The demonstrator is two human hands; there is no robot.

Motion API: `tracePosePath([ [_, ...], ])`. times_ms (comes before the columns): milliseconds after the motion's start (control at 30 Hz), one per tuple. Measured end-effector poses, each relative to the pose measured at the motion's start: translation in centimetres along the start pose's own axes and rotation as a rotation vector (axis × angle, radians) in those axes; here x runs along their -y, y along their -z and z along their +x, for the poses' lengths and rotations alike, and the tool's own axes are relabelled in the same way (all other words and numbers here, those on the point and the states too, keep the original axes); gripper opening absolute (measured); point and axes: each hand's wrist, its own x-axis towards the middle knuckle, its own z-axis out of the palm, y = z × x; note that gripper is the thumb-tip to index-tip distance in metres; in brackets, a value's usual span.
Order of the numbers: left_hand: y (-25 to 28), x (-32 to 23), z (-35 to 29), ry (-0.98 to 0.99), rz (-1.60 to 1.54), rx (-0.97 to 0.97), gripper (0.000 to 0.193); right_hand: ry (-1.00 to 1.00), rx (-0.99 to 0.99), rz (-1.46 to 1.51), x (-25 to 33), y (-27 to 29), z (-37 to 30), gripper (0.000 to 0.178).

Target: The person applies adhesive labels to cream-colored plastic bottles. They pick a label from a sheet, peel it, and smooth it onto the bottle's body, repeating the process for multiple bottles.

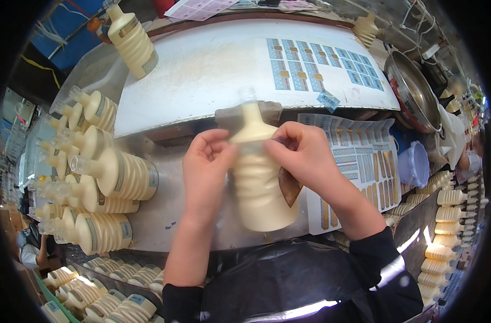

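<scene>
Black apron [272, 280] below, left hand [203, 161] and right hand [309, 152] seem to pinch a blurred strip [252, 146] across the bottle [261, 202], likely positioning it; smoothing needs even thumbs

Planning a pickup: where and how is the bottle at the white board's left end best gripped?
Probably around the slim neck of the bottle, coming from its right, over the white board: the neck is narrower than the ribbed body, and an orange object shows on the left.
</scene>
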Motion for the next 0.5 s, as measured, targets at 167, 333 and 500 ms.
tracePosePath([
  [167,0.1,0.8,0.2,0.008,-0.020,-0.041,0.030,-0.044,-0.016,0.010,0.6,-0.2,-0.3,0.021],
  [333,1.0,2.9,0.5,0.046,-0.136,-0.012,0.022,-0.078,-0.015,0.056,1.0,-0.1,-0.3,0.018],
  [500,-0.9,3.3,-0.2,0.145,-0.363,-0.004,0.022,-0.106,-0.016,0.132,0.0,-0.2,-0.1,0.015],
])
